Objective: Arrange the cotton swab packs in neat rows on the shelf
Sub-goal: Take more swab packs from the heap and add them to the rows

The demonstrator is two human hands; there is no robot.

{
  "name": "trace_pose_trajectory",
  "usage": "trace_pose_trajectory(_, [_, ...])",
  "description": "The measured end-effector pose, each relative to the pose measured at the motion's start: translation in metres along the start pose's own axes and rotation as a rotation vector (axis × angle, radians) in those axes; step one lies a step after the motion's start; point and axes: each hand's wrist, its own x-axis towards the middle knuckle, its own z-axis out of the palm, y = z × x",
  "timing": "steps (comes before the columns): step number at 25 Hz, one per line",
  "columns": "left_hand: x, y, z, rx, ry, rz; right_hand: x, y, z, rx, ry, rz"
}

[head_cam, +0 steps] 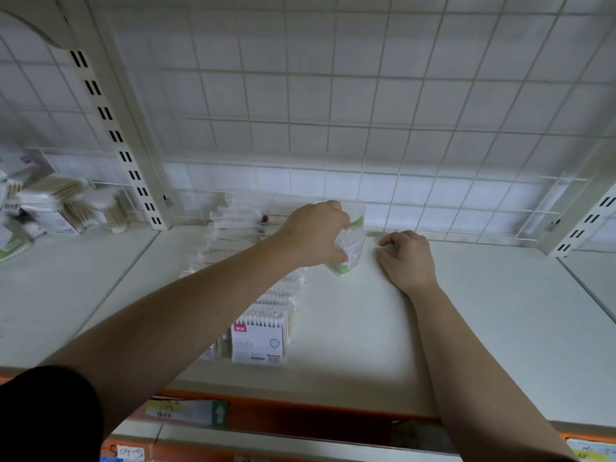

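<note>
Green-and-white cotton swab pack [351, 251] stands toward the 12 o'clock edge of the shelf [466, 311], near the wire grid back [366, 128]. Of the two hands, the left hand [313, 235] grips it from its 9 o'clock side, covering part of its front. At the pack's 3 o'clock, near but apart, the right hand [408, 258] rests on the shelf, fingers loosely curled round nothing. A row of packs [258, 341] runs from 12 to 6 o'clock, largely hidden under the left forearm; only the front one shows plainly. Far at 9 o'clock, blurred packs [66, 208] sit in the next bay.
</note>
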Motion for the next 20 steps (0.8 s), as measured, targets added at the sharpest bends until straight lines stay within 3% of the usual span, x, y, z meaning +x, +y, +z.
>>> trace_pose_trajectory(9, [0.014, 0.004, 0.004, 0.022, 0.010, -0.023, -0.001, -0.004, -0.001, -0.016, 0.022, -0.011])
trace_pose_trajectory(14, [0.014, 0.010, 0.005, 0.090, 0.010, -0.019, -0.004, -0.016, -0.009, 0.103, 0.148, -0.026])
trace_pose_trajectory(17, [0.006, 0.001, 0.000, -0.015, -0.001, 0.011, -0.004, -0.043, -0.017, 0.166, 0.203, -0.060])
trace_pose_trajectory(20, [-0.007, -0.013, -0.020, -0.126, 0.108, 0.036, -0.004, -0.080, -0.029, 0.184, 0.221, -0.197])
